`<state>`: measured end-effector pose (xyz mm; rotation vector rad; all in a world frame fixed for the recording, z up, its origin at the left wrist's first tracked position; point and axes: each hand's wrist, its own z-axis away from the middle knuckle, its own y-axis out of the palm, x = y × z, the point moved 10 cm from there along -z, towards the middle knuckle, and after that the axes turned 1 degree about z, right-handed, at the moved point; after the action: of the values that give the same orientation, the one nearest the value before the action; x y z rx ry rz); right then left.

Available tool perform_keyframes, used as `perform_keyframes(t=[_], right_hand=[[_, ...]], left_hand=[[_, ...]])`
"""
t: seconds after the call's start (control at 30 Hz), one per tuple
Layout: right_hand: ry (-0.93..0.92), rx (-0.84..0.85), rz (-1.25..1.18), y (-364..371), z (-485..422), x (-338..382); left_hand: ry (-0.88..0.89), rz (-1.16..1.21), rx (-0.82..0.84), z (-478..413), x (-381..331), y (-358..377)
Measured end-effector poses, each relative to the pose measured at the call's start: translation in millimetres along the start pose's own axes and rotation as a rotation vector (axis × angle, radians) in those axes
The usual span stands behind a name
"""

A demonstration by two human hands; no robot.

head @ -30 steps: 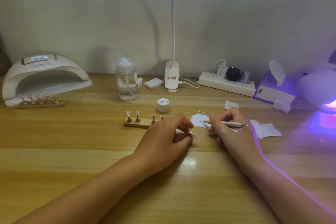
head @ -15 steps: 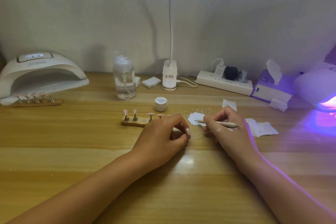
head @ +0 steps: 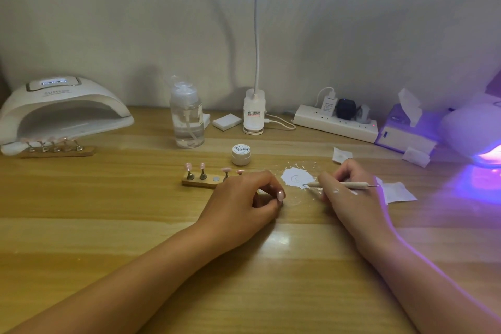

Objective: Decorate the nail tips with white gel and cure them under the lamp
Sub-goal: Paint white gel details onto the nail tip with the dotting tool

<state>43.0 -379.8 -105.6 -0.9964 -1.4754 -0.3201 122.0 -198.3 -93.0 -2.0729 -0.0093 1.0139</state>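
Observation:
A wooden holder at table centre carries several pink nail tips on small stands; one slot shows a bare magnet. My left hand is curled beside it, pinching a pink nail tip between thumb and fingers; its stand is hidden. My right hand grips a dotting tool, whose tip touches a white gel puddle on the table. A small closed gel jar stands behind. A white curing lamp sits far left with a second holder of nail tips in front of its mouth.
A clear pump bottle, a desk lamp base, a white block and a power strip line the back. A tissue box, wipes and a glowing purple lamp are at right.
My left hand has curled tighter around the nail tip. My right hand has brought the tool's tip into the white gel puddle. The camera has shifted slightly.

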Motion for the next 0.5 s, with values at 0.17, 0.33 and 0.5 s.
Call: perform_keyframes(t=[0.17,0.33,0.5], right_hand=[[0.000,-0.023,-0.118,-3,1,-1],[-0.145,0.102,-0.307,10,19,35],[0.042,0.167,-0.407,32,32,23]], left_hand=[[0.002,0.032,0.014,-1,1,1],[0.011,0.028,0.026,-2,-1,1],[0.022,0.010,0.027,-3,-3,0]])
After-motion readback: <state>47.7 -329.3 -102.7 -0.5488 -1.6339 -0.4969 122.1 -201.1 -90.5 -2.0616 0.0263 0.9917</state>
